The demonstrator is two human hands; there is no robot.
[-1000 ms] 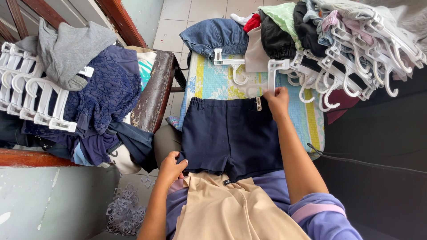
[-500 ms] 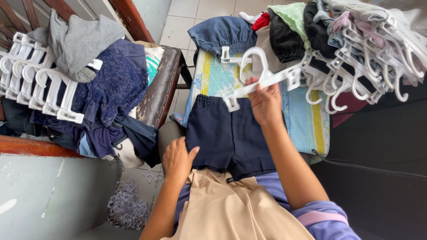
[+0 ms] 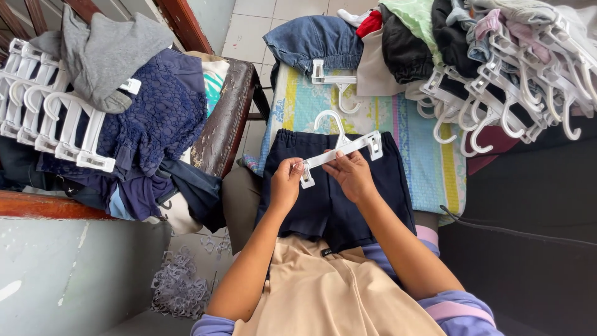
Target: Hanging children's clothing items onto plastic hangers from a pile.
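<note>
I see both hands holding one white plastic clip hanger [image 3: 341,151] just above a pair of navy shorts [image 3: 339,193]. My left hand [image 3: 286,183] has its fingers curled shut around the hanger's lower left end, thumb and forefinger pinched on the clip [image 3: 306,177] there. My right hand [image 3: 353,174] has its fingers closed over the middle of the bar, just right of the left hand. The hanger sits tilted, its left end lower and nearer me, its right clip [image 3: 374,144] higher, the hook pointing away over the waistband.

The shorts lie flat, waistband at the far side, across a striped, patterned cloth [image 3: 429,162] that covers the surface in front of me; their legs reach back to my lap, where a beige garment [image 3: 336,292] lies, its far edge touching the shorts' hems.

Beyond the shorts, near the far edge of the cloth, a denim piece [image 3: 317,40] lies with another white hanger [image 3: 339,84] clipped to it. At the far right corner a heap of clothes on white hangers [image 3: 497,81] spills across the cloth. To my left a dark wooden chair [image 3: 227,115] carries a pile of blue and grey clothing [image 3: 143,106] with a row of white hangers [image 3: 50,118] along its left side. On the floor by my left elbow lies a tangle of pale plastic clips [image 3: 180,289].
</note>
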